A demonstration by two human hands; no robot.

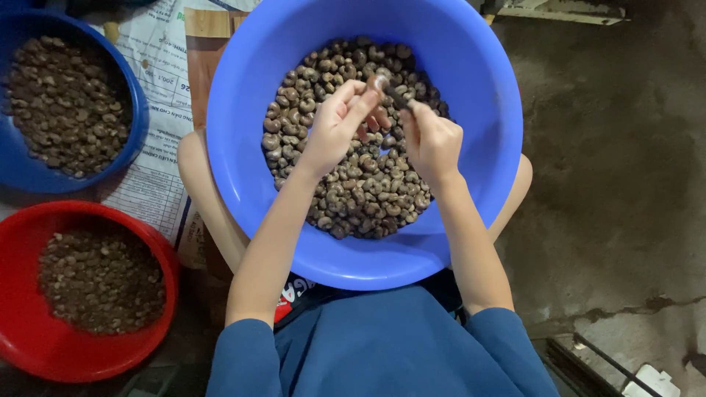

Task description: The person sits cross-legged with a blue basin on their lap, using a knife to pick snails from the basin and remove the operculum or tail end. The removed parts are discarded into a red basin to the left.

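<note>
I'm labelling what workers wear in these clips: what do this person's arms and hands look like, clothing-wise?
Both hands, left and right, are bare: no gloves, rings or watch visible. The forearms are uncovered too. Blue sleeves start near the elbows, part of a plain blue top, with no markings visible on the sleeves.

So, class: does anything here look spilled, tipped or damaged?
Nothing stands out. The nuts sit inside the big blue basin, the smaller blue bowl and the red bowl; none show on the floor.
</note>
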